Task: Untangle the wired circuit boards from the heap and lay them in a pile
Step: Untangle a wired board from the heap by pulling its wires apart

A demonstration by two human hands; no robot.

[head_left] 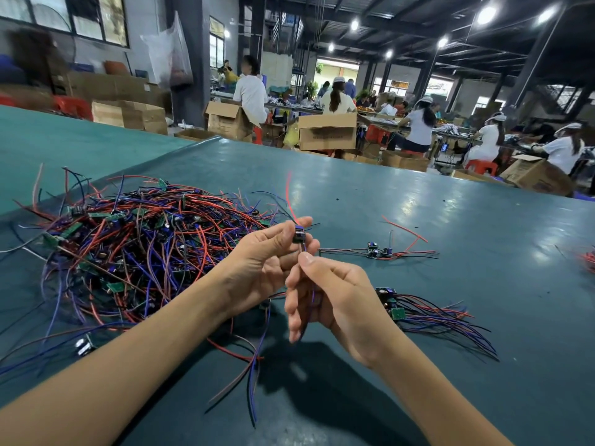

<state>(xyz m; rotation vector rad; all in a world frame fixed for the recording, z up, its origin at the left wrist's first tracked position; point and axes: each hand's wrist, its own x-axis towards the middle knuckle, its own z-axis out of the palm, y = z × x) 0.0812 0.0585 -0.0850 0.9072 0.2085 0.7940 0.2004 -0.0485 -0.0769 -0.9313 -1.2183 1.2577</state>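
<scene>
Right hand (335, 297) pinches wires (256, 365) | left hand (267, 255) grips circuit board (299, 235) | heap (138, 239) beside left hand

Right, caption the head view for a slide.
The left hand holds a wired board, right hand pinches its wires, between the tangled heap and a small pile on the green table.

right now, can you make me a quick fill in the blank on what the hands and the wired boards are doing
1. The left hand grips a small circuit board, while the right hand pinches its ____.
2. The tangled heap lies on the person's ____ side.
3. The sorted pile lies on the table next to the ____ hand.

Missing words: wires; left; right
</scene>
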